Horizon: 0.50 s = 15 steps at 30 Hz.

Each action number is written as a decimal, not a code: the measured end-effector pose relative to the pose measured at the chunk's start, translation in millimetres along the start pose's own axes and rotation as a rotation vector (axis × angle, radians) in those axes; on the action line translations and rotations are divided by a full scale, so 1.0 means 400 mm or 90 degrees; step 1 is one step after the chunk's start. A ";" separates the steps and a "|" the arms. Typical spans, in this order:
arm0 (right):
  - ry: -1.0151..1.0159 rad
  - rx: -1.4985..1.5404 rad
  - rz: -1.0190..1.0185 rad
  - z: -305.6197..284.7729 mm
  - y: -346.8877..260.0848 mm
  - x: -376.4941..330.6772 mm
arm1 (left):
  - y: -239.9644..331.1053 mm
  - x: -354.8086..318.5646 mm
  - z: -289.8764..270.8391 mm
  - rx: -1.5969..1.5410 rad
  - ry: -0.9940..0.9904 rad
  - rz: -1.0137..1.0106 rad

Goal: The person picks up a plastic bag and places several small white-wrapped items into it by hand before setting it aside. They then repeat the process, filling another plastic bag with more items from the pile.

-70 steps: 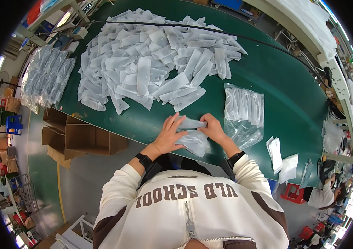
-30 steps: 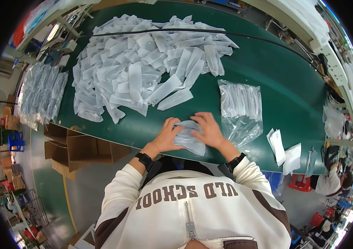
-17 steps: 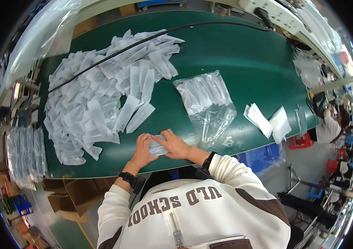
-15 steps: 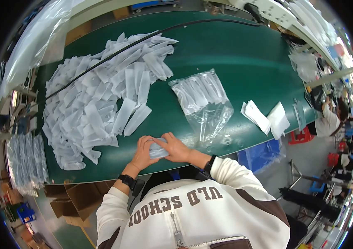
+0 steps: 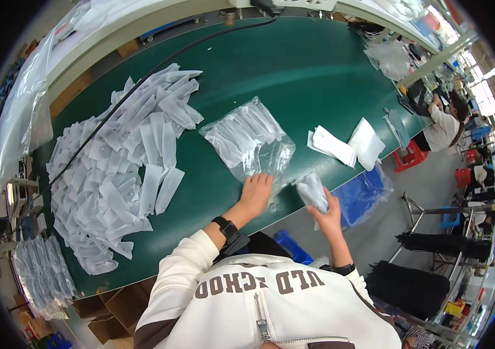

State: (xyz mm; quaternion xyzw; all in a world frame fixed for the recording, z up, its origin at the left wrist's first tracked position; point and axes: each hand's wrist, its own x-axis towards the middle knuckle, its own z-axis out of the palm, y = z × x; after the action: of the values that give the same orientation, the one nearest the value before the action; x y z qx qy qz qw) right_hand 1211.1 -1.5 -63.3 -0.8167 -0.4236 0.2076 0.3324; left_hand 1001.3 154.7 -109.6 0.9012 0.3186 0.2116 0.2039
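In my right hand (image 5: 330, 214) is a small bundle of pale, translucent packets (image 5: 312, 192), held beyond the table's near edge. My left hand (image 5: 255, 196) has its fingers closed at the loose end of a clear plastic bag (image 5: 287, 156); the fingertips and thumb are partly hidden. Inside that bag, packets (image 5: 241, 135) lie side by side in a row at its far part. To the left spreads a large heap of loose whitish packets (image 5: 108, 168).
A black cable (image 5: 137, 84) runs above the heap. White flat sheets (image 5: 333, 146) lie on the green table (image 5: 294, 64) to the right. Filled clear bags (image 5: 44, 273) sit off the left end. A blue plastic-wrapped item (image 5: 363, 195) and a red stool (image 5: 410, 157) are right; a co-worker (image 5: 446, 125) sits beyond.
Both hands were together around the bundle at the table's near edge. They have parted: the right carries the bundle rightward, and the left has moved to the clear bag. The view has shifted.
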 end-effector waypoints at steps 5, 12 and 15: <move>-0.038 -0.038 -0.126 0.062 -0.059 -0.005 | -0.006 0.041 -0.031 -0.068 0.046 0.005; -0.218 0.204 -0.019 0.257 -0.146 0.215 | 0.008 0.070 -0.119 -0.073 0.158 0.061; -0.240 0.324 -0.044 0.370 -0.181 0.308 | 0.006 0.066 -0.133 -0.086 0.195 0.050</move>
State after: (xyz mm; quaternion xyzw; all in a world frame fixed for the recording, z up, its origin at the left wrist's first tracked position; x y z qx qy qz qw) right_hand 1147.6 185.4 -120.9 -0.6400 -0.4395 0.4431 0.4483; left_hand 993.9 183.0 -57.7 0.8542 0.2957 0.3753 0.2050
